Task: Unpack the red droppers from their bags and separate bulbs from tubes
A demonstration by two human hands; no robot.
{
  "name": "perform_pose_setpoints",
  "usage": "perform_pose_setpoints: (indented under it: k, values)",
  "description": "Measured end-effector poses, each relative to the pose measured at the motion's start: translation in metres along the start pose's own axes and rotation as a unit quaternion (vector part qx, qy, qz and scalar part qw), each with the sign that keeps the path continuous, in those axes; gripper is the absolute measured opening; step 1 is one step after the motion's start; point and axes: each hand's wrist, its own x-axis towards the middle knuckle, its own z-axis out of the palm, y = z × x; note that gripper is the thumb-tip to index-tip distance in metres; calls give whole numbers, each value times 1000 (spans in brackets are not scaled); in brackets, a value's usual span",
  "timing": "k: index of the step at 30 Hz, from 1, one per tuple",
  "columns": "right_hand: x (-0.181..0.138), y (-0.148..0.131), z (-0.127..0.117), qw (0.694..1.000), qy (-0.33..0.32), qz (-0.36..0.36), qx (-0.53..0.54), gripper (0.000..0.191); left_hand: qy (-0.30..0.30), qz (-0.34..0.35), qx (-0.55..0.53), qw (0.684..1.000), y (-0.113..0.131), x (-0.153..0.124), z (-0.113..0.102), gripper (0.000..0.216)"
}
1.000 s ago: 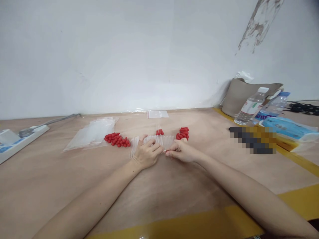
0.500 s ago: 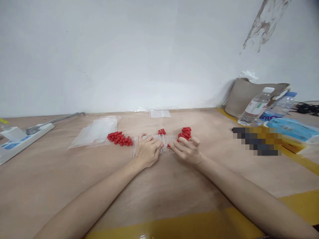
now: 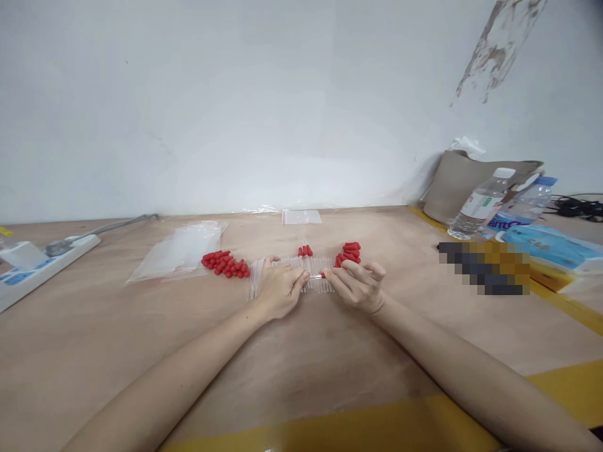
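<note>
My left hand (image 3: pixel 281 286) is closed, its thumb and fingers pinching a clear dropper tube (image 3: pixel 315 277). My right hand (image 3: pixel 357 285) pinches a red rubber bulb (image 3: pixel 323 275) at the tube's right end. The bulb and tube meet, but how far one sits over the other is too small to tell. Beneath both hands lies a row of clear tubes (image 3: pixel 325 262), partly hidden by the left hand. Red bulbs are heaped on the left (image 3: pixel 226 263) and on the right (image 3: pixel 351 251). A few droppers with red bulbs (image 3: pixel 305 250) lie just beyond the row.
Clear plastic bags (image 3: pixel 181 251) lie at the left, near a white power strip (image 3: pixel 70 248). A small zip bag (image 3: pixel 302 217) rests by the wall. To the right stand a water bottle (image 3: pixel 483 204), a grey-brown container (image 3: pixel 445 188) and a blue tissue pack (image 3: pixel 549 245).
My right-hand fingers have shifted slightly right and curled, so the red bulb at the tube's end shows more clearly. My left hand keeps its pinch on the tube.
</note>
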Motion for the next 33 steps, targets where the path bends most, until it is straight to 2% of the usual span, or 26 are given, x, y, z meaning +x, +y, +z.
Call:
perform_pose_setpoints:
  k: [4, 7, 9, 11, 13, 15, 17, 21, 28, 30, 33]
  values:
    - [2, 10, -3, 996, 54, 67, -15, 25, 23, -51, 19, 998, -14, -3, 1, 34]
    - [8, 27, -4, 983, 77, 150, 67, 23, 33, -62, 42, 997, -24, -3, 5, 25]
    - [14, 44, -4, 961, 66, 218, 154, 24, 37, -33, 46, 998, -27, -1, 10, 32]
    - [21, 65, -4, 932, 53, 303, 193, 23, 47, 4, 41, 998, -25, 3, 16, 40]
    - [27, 85, -4, 897, 11, 384, 218, 25, 63, 36, 34, 997, -21, 8, 21, 41]
    - [33, 99, -4, 866, -32, 431, 253, 28, 73, 59, 29, 995, -13, 12, 25, 36]
    - [37, 107, -4, 853, -47, 445, 271, 29, 70, 73, 32, 994, -6, 15, 28, 29]
    - [39, 108, -1, 850, -48, 441, 285, 30, 37, 88, 36, 995, 5, 14, 34, 19]
    - [33, 109, 3, 831, -32, 443, 335, 44, -11, 93, -5, 996, 9, 7, 38, 13]
    - [34, 106, 1, 841, -24, 419, 341, 43, -16, 91, -11, 996, 10, 6, 36, 16]
    - [36, 100, -2, 881, -46, 353, 312, 37, -9, 84, 0, 996, 10, 5, 33, 25]
